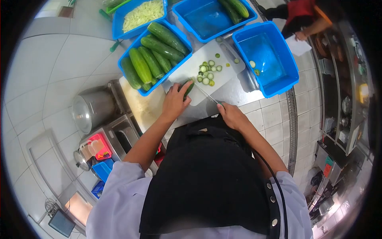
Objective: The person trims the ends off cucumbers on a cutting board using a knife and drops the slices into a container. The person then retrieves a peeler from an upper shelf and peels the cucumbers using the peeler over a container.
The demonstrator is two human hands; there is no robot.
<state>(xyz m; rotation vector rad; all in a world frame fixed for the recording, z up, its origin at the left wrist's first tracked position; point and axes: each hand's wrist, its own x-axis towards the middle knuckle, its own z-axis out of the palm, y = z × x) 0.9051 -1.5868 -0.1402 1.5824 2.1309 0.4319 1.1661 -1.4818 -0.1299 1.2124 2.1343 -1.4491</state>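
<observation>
On the white cutting board (191, 61), my left hand (175, 101) is closed round a dark green cucumber (186, 89). My right hand (232, 116) grips the handle of a knife (207, 95), whose blade points up and left to the cucumber's end. Beyond the blade lie several cut cucumber ends (205, 73), round and pale on the cut face. To the left of the board, a blue bin (144, 92) holds several whole cucumbers (153, 59). Much of the held cucumber is hidden under my fingers.
A blue bin (278, 89) at right holds a couple of cut ends. Behind stand another blue bin (187, 24) with whole cucumbers and one with pale cut pieces (142, 16). A large metal pot (93, 109) is at left. Another person's hand (301, 36) holds white paper at upper right.
</observation>
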